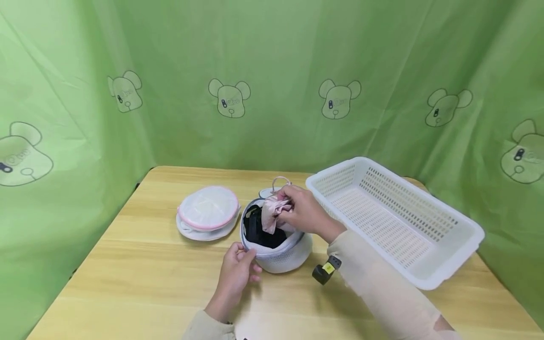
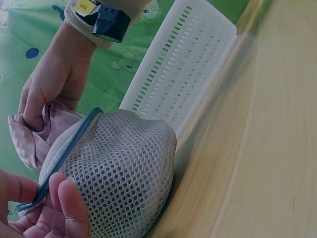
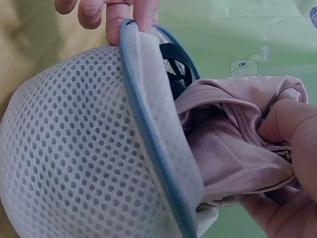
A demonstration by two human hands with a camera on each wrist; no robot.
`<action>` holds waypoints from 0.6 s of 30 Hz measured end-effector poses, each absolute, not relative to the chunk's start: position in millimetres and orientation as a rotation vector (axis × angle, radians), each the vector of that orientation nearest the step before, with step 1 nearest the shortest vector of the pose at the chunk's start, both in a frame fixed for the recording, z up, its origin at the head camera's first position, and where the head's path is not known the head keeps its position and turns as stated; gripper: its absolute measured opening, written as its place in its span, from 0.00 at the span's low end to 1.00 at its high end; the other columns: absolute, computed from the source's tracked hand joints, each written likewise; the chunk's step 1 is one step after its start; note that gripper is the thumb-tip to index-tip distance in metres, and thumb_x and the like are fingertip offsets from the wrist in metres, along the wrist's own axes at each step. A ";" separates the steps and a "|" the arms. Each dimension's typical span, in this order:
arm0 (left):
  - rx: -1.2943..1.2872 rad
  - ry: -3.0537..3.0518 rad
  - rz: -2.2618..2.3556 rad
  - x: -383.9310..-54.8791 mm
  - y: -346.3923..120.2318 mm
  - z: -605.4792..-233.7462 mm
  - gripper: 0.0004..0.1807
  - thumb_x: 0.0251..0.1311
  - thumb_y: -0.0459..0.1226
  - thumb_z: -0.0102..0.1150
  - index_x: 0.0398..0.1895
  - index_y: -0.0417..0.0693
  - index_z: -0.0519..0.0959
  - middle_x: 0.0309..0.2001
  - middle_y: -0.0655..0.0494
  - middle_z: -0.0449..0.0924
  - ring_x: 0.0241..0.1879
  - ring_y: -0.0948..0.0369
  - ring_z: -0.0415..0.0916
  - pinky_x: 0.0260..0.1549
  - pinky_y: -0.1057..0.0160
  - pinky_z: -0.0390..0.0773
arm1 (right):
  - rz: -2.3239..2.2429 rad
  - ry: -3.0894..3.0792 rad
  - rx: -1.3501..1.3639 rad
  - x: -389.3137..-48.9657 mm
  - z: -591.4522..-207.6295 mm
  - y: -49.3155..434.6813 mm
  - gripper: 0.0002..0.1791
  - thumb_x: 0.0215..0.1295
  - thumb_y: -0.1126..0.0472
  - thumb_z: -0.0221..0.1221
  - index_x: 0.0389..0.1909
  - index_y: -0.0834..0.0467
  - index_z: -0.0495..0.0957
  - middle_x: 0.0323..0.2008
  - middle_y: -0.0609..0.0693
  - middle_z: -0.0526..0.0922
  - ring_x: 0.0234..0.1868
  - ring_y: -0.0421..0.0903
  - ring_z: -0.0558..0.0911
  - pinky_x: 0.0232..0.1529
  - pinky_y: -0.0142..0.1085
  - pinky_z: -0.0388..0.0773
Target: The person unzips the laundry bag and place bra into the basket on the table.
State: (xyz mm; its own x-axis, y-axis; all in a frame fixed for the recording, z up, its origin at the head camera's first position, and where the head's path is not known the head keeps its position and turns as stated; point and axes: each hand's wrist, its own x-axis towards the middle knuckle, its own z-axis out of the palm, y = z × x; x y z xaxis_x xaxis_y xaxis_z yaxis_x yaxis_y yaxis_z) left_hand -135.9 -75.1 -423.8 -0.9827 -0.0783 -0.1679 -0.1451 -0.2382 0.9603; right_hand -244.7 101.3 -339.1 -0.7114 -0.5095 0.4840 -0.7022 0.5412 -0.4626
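Note:
A white mesh laundry bag point(image 1: 284, 262) with a blue-grey zipper edge stands on the table with its mouth unzipped. My left hand point(image 1: 237, 270) pinches the near-left rim between thumb and fingers. In my right hand point(image 1: 307, 213) is a crumpled pink satin bra point(image 1: 270, 216), pinched at the bag's mouth. The right wrist view shows the pink bra's point(image 3: 233, 148) lower part overlapping the opening, with folds and seams visible. Black clothing point(image 1: 255, 230) with a strap point(image 3: 174, 53) lies inside the bag. The bag's bottom is hidden by its contents.
A white perforated basket point(image 1: 425, 278) stands at the right, close to my right forearm. Left of the bag lie flattened round mesh bags point(image 1: 208, 208), the top one pink-edged. The bag's round lid point(image 1: 267, 192) with a loop shows behind it. Green curtains point(image 1: 280, 141) surround the table.

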 end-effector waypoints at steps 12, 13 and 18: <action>-0.278 1.909 2.437 -136.6 -75.3 -425.3 0.06 0.69 0.32 0.51 0.40 0.40 0.66 0.27 0.51 0.75 0.22 0.62 0.74 0.17 0.66 0.78 | 0.934 -2.496 0.988 -244.4 -331.1 103.6 0.16 0.41 0.68 0.69 0.33 0.58 0.75 0.30 0.48 0.78 0.30 0.45 0.74 0.29 0.36 0.74; -0.280 1.910 2.436 -136.7 -75.3 -425.4 0.06 0.69 0.32 0.51 0.40 0.40 0.66 0.26 0.51 0.75 0.22 0.62 0.74 0.17 0.66 0.78 | 0.943 -2.495 0.989 -244.2 -330.3 103.9 0.16 0.41 0.68 0.69 0.33 0.58 0.75 0.30 0.48 0.78 0.30 0.44 0.74 0.28 0.36 0.74; -0.280 1.916 2.430 -136.8 -75.1 -425.5 0.05 0.69 0.32 0.51 0.40 0.40 0.66 0.26 0.52 0.75 0.21 0.62 0.74 0.17 0.66 0.78 | 0.974 -2.486 0.995 -243.5 -326.8 104.7 0.16 0.41 0.69 0.69 0.33 0.59 0.75 0.30 0.48 0.77 0.29 0.44 0.73 0.27 0.34 0.74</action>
